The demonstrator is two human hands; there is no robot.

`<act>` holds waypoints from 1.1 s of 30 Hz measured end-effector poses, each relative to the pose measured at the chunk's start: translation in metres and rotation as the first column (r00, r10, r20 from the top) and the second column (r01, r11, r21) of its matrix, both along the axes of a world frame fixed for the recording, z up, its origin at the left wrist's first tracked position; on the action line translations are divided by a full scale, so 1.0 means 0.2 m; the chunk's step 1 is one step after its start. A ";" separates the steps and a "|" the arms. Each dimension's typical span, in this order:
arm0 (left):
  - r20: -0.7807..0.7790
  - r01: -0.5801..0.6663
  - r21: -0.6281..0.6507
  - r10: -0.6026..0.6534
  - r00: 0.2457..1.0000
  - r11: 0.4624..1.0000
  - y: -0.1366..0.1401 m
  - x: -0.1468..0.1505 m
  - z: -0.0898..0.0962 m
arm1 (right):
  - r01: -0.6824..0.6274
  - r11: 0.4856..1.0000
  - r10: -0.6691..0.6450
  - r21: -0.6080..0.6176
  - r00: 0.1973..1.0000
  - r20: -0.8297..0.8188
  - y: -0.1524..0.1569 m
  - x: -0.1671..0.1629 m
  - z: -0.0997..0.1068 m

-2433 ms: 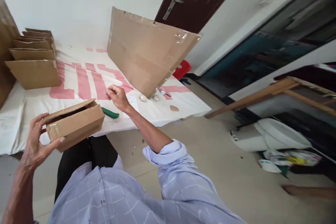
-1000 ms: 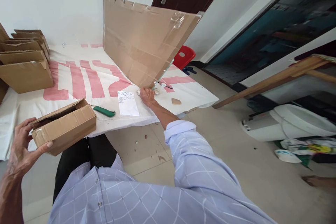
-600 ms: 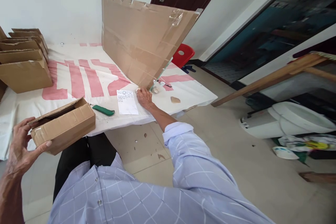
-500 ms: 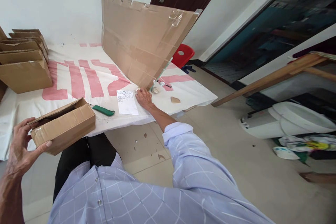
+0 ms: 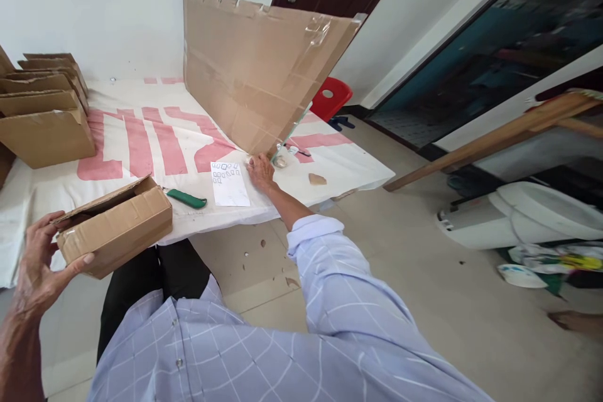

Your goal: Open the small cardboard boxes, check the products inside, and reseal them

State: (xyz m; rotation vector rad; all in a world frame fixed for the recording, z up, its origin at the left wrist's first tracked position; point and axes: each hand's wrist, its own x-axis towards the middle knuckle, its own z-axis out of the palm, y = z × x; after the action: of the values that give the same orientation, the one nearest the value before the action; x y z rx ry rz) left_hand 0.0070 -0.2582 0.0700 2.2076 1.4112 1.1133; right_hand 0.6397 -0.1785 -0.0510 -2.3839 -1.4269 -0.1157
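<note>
My left hand [image 5: 44, 257] grips the near left end of a long, narrow cardboard box [image 5: 125, 232], thumb on its near side and fingers behind. The box tilts at the table's front edge, its top slightly parted. My right hand [image 5: 260, 171] rests on the cloth with its fingers curled down at the foot of a large cardboard sheet [image 5: 264, 69]; what they hold is hidden. Just right of it lies a roll of clear tape [image 5: 280, 161]. To its left is a white paper [image 5: 230, 191] with small drawn shapes. A green utility knife [image 5: 187, 198] lies between paper and box.
Several folded cardboard pieces or boxes [image 5: 49, 132] stand at the table's left. A cardboard scrap [image 5: 317, 179] lies near the right corner of the table. Behind the sheet is a red chair [image 5: 332, 97]. A wooden beam [image 5: 490, 138] and white bucket [image 5: 546, 213] are at right.
The view has shifted very slightly. My left hand still holds the box, and my right hand stays at the foot of the sheet with its fingers barely moved.
</note>
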 end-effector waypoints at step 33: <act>0.022 0.015 -0.022 -0.014 1.000 1.000 -0.01 0.02 0.01 | 0.037 0.999 -0.038 -0.015 0.992 -0.123 -0.03 0.01 0.00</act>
State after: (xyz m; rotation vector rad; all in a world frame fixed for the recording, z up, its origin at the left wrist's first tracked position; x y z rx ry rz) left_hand 0.0105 -0.2593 0.0728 2.1800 1.3902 1.1079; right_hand 0.6420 -0.1839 -0.0510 -2.3844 -1.3306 0.0311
